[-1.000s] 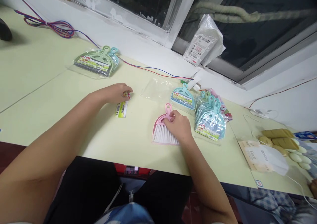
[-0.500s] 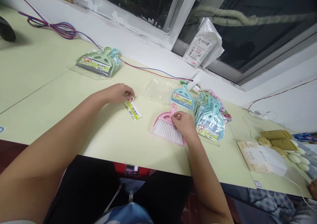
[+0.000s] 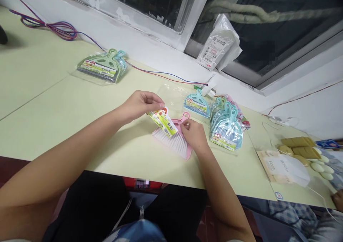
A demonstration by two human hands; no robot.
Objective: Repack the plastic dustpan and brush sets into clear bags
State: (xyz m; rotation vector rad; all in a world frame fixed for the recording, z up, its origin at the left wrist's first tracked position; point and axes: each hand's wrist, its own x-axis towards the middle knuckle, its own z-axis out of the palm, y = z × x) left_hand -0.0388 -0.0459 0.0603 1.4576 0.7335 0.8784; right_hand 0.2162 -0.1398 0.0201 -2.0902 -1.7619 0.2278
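My left hand (image 3: 143,106) pinches a printed card label (image 3: 164,122), green and white with a red mushroom picture, and holds it over the upper left of a pink brush and dustpan set (image 3: 175,145). The set lies at a slant on the table with its white bristles facing me and its looped handle pointing away. My right hand (image 3: 193,132) grips the right side of the set just below the handle, fingers closed. Behind my left hand lies a clear plastic bag (image 3: 174,94), partly hidden by it.
Bagged blue-green brush sets (image 3: 227,131) are bunched at the right, beside a single blue set (image 3: 197,104). A bagged green set (image 3: 99,67) lies back left, near coiled wires (image 3: 57,28). A tissue pack (image 3: 281,167) and yellow-brown rolls (image 3: 298,147) sit far right. A wrapped box (image 3: 214,51) leans at the window.
My left hand has lifted the label off the table and carried it right, over the pink set. My right hand has kept hold of the set, which is turned more at a slant.
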